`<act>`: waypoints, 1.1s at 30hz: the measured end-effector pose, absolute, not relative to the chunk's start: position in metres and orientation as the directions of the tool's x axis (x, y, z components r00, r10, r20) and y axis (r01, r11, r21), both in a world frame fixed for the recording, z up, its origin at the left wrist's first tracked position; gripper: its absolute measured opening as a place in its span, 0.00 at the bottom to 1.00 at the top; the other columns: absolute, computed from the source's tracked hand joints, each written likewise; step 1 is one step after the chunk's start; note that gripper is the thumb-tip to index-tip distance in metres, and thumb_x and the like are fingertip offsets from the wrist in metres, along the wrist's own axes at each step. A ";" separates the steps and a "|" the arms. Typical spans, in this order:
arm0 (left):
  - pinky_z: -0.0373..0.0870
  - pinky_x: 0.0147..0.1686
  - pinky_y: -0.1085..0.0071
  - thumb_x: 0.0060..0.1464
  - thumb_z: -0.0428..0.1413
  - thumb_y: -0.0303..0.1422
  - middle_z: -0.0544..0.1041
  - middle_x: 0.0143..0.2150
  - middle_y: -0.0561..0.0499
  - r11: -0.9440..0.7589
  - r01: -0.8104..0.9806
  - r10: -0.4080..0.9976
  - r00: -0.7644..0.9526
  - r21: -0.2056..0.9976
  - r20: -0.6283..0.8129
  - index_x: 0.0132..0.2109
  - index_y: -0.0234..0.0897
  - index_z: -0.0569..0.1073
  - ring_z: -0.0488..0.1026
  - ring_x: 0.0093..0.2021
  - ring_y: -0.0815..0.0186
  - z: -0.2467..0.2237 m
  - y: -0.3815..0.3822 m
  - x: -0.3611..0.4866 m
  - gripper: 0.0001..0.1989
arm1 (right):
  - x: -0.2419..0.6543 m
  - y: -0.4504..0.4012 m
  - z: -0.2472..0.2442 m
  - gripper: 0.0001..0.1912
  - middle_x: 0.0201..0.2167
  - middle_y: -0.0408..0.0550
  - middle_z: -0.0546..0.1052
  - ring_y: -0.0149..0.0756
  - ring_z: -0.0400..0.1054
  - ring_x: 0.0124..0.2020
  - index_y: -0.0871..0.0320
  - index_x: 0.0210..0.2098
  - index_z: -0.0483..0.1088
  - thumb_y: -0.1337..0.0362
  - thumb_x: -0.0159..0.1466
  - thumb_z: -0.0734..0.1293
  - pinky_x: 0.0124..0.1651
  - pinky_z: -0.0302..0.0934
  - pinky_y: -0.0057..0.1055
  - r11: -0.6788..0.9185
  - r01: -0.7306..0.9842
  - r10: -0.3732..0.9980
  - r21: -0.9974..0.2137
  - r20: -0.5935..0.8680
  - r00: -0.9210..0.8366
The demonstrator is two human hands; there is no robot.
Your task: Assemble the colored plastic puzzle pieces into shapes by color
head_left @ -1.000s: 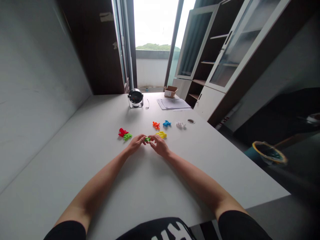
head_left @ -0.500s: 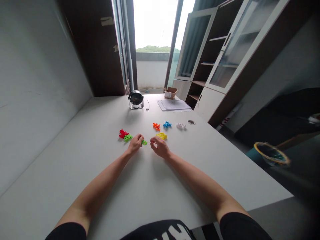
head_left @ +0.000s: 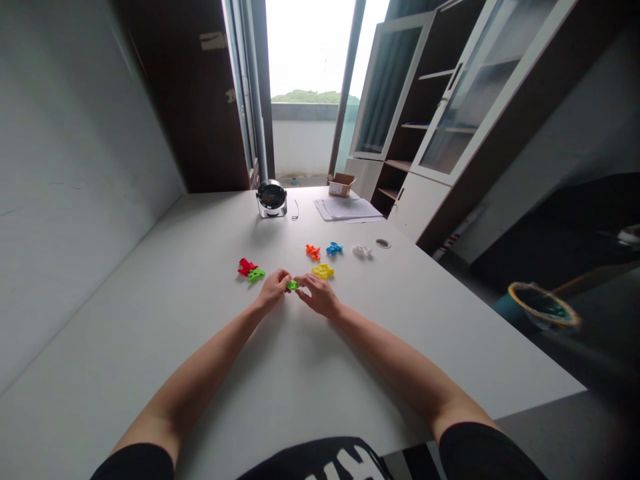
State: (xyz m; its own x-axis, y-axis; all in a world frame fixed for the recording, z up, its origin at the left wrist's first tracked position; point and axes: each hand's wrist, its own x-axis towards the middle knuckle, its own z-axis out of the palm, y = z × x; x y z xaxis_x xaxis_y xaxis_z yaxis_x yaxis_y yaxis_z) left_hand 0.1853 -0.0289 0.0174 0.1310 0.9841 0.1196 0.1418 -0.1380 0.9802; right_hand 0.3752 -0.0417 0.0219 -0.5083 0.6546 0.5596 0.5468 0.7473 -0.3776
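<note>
My left hand (head_left: 274, 287) is closed in a pinch on a small bright green plastic piece (head_left: 293, 285), just above the white table. At that piece's right end is my right hand (head_left: 320, 295), its fingers stretched out and its thumb apart below them. Whether its fingertips touch the piece is hard to make out. Left of my left hand, a red plastic pile (head_left: 246, 267) lies against several green pieces (head_left: 257, 275). Yellow pieces (head_left: 323, 271) rest just beyond my right hand.
Farther back are orange pieces (head_left: 313, 252), blue pieces (head_left: 335, 249) and white pieces (head_left: 362, 251), near a round table hole (head_left: 383, 244). A black round device on a stand (head_left: 272, 199), papers (head_left: 347, 209) and a small cardboard box (head_left: 342, 185) stand at the far edge.
My right hand's fingers have uncurled and reached left to the green piece's end. The green piece has turned slightly in my left hand. The coloured piles have stayed in place.
</note>
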 end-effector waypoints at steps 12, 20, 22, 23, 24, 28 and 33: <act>0.67 0.32 0.71 0.58 0.55 0.41 0.77 0.34 0.49 -0.182 0.114 0.948 0.283 0.977 0.144 0.41 0.34 0.75 0.73 0.30 0.68 0.026 -0.036 0.187 0.14 | 0.378 -0.035 0.020 0.07 0.33 0.47 0.77 0.38 0.71 0.35 0.54 0.42 0.73 0.59 0.68 0.66 0.43 0.63 0.35 0.633 0.555 0.759 -0.540 0.576 -0.305; 0.67 0.33 0.70 0.59 0.56 0.45 0.78 0.34 0.48 -0.192 0.095 0.944 0.290 0.977 0.157 0.40 0.34 0.75 0.73 0.31 0.67 0.025 -0.035 0.184 0.17 | 0.378 -0.034 0.016 0.13 0.34 0.46 0.78 0.37 0.72 0.35 0.54 0.51 0.71 0.60 0.67 0.67 0.43 0.64 0.35 0.634 0.525 0.762 -0.568 0.575 -0.298; 0.67 0.33 0.71 0.59 0.55 0.46 0.78 0.33 0.48 -0.178 0.085 0.950 0.275 0.980 0.149 0.39 0.33 0.75 0.73 0.30 0.67 0.024 -0.035 0.183 0.18 | 0.378 -0.034 0.015 0.16 0.35 0.46 0.78 0.38 0.72 0.36 0.54 0.54 0.69 0.62 0.67 0.67 0.45 0.65 0.35 0.658 0.504 0.745 -0.560 0.585 -0.321; 0.67 0.32 0.71 0.59 0.55 0.46 0.78 0.33 0.48 -0.171 0.078 0.953 0.267 0.982 0.145 0.39 0.33 0.75 0.73 0.30 0.68 0.024 -0.035 0.182 0.18 | 0.378 -0.034 0.014 0.17 0.36 0.46 0.78 0.38 0.73 0.37 0.54 0.55 0.69 0.63 0.67 0.67 0.45 0.65 0.36 0.673 0.492 0.732 -0.552 0.592 -0.337; 0.67 0.32 0.71 0.59 0.55 0.47 0.77 0.32 0.48 -0.164 0.069 0.955 0.261 0.984 0.141 0.39 0.33 0.75 0.73 0.29 0.68 0.023 -0.034 0.182 0.18 | 0.378 -0.034 0.014 0.17 0.37 0.47 0.78 0.38 0.73 0.38 0.54 0.55 0.69 0.64 0.67 0.67 0.46 0.65 0.36 0.688 0.481 0.719 -0.543 0.599 -0.352; 0.67 0.31 0.71 0.60 0.55 0.46 0.76 0.30 0.49 -0.144 0.038 0.958 0.255 0.989 0.130 0.43 0.32 0.74 0.72 0.29 0.68 0.021 -0.034 0.184 0.19 | 0.377 -0.032 0.013 0.14 0.40 0.48 0.78 0.38 0.72 0.39 0.54 0.52 0.70 0.66 0.67 0.66 0.47 0.65 0.36 0.719 0.468 0.688 -0.514 0.619 -0.378; 0.67 0.31 0.71 0.59 0.55 0.44 0.76 0.28 0.50 -0.140 0.048 0.957 0.263 0.989 0.122 0.45 0.33 0.73 0.72 0.28 0.68 0.024 -0.035 0.185 0.18 | 0.377 -0.032 0.014 0.10 0.38 0.47 0.78 0.38 0.72 0.39 0.54 0.48 0.71 0.64 0.67 0.67 0.47 0.65 0.36 0.714 0.489 0.689 -0.501 0.626 -0.366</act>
State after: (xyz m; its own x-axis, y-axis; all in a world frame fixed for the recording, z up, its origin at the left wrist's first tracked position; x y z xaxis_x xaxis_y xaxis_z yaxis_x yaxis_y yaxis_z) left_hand 0.1847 -0.0351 0.0237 0.2628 0.9571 0.1225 0.0476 -0.1396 0.9891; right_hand 0.3770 -0.0323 0.0135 -0.3655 0.6889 0.6260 0.4890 0.7143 -0.5006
